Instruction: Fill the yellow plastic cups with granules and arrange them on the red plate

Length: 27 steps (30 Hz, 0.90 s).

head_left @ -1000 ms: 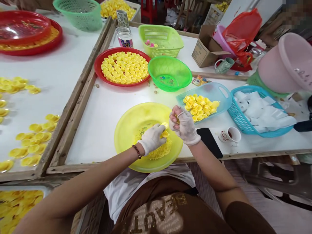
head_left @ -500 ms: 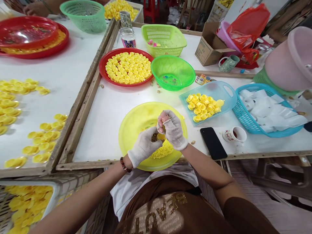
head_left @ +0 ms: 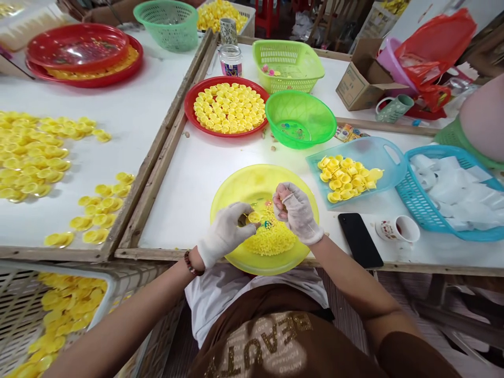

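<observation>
Over a large yellow bowl (head_left: 232, 184) that holds small yellow beads (head_left: 271, 239), my left hand (head_left: 226, 231) in a white glove pinches a small yellow cup (head_left: 254, 217) between thumb and fingers. My right hand (head_left: 295, 212), gloved with bare fingertips, is closed above the bowl's right side; what its curled fingers hold, if anything, is hidden. A few green and pink bits lie among the beads. Right of the bowl, a clear blue tray (head_left: 388, 163) carries a pile of yellow cups (head_left: 346, 178).
A red tray (head_left: 189, 107) of yellow cups and a green bowl (head_left: 301, 118) stand behind. To the right are a phone (head_left: 359, 239), a mug (head_left: 397, 229) and a blue basket (head_left: 421, 205). Wooden strips (head_left: 157, 152) edge the table; yellow discs (head_left: 35, 157) lie at left.
My hands have moved apart, uncovering the beads between them. The yellow cup stays in my left hand. The view has shifted left, so the table things appear further right.
</observation>
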### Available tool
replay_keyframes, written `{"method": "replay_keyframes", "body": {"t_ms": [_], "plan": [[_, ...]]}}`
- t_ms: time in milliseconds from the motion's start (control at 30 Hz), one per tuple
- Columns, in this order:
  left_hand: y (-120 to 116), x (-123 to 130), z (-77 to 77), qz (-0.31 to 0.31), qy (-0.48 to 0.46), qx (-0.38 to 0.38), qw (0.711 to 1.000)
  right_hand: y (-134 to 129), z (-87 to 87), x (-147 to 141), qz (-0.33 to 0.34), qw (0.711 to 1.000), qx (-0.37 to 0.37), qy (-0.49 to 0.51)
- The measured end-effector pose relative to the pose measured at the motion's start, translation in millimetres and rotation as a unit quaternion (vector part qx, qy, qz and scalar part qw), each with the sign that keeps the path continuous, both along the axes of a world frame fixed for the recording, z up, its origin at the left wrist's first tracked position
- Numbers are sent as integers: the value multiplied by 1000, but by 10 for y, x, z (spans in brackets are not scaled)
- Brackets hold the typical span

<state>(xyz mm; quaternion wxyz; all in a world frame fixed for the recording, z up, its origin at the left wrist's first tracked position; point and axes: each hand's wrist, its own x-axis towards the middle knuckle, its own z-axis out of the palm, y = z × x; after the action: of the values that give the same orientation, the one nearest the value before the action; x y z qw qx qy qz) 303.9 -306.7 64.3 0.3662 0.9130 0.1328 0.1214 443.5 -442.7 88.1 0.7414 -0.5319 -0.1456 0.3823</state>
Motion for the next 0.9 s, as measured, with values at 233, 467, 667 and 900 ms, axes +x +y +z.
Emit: {"method": "replay_keyframes", "body": {"t_ms": [233, 467, 667, 900], "plan": [[53, -20, 63, -9, -24, -3, 1000, 36, -65, -89, 108, 974, -68, -190], [157, -55, 52, -8, -44, -18, 999, -35, -151, -34, 193, 841, -55, -502], [286, -126, 73, -4, -63, -11, 998, -96, -132, -20, 180, 810, -73, -553], [299, -225, 98, 8, -84, -18, 996, 34, -199, -106, 185, 719, -73, -666]]}}
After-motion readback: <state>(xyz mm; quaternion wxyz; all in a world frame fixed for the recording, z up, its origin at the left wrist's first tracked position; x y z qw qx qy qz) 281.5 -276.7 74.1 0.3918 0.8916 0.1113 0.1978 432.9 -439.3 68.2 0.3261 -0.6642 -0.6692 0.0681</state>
